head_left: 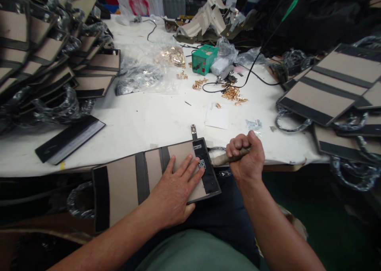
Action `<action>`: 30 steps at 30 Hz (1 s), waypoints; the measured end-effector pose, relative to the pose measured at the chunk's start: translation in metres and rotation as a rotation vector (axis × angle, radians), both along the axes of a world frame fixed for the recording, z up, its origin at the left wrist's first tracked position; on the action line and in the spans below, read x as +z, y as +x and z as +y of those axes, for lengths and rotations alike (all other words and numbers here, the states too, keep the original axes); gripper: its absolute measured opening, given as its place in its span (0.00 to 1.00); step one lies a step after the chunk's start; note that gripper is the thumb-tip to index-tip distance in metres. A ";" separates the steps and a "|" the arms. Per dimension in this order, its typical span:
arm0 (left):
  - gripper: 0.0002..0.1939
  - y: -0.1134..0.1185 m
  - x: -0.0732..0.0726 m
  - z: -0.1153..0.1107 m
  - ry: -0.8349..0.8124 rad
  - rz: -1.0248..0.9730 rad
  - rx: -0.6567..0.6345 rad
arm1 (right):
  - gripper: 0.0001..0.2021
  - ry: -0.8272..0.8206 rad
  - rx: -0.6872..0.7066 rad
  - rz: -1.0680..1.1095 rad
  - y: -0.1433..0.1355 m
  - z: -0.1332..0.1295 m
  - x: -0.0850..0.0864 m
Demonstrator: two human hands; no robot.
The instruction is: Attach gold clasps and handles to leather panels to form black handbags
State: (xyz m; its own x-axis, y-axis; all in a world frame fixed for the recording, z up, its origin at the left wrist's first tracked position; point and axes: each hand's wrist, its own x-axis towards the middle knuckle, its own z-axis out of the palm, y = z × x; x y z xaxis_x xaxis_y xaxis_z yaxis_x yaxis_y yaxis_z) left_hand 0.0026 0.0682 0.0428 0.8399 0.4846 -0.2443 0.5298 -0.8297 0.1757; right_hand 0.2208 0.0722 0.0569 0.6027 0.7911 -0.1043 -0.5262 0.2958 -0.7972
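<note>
A long beige panel (pixel 123 183) with dark bands and black ends lies slanted over the table's front edge, probably a bag body. My left hand (pixel 175 187) rests spread on it, fingertips beside a small square metal fitting (pixel 202 164) on the black end. Above that, a slim metal plate (pixel 197 147) lies on the same end, and a short strap with a metal clasp (pixel 193 130) sticks out past the panel's upper edge. My right hand (pixel 246 156) is wrapped round a worn grey-brown tool handle (pixel 222 159), just right of the panel. The tool's working end cannot be made out.
Stacked similar panels with plastic-wrapped handles stand at left (pixel 38 56) and right (pixel 324 88). A black folded piece (pixel 68 140) lies front left. Behind are a green box (pixel 204 59) with a black cable, loose gold-coloured fittings (pixel 233 94) and plastic bags (pixel 145 70).
</note>
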 end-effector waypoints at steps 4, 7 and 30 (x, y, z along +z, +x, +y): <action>0.46 0.002 -0.001 -0.002 0.003 -0.008 0.009 | 0.20 0.008 -0.005 -0.017 -0.011 0.007 -0.007; 0.46 0.001 0.001 -0.003 0.009 -0.005 0.014 | 0.20 0.007 0.001 -0.029 -0.018 0.011 -0.012; 0.47 -0.011 -0.004 -0.004 -0.075 -0.180 0.037 | 0.21 0.038 0.340 -0.728 -0.060 0.001 0.010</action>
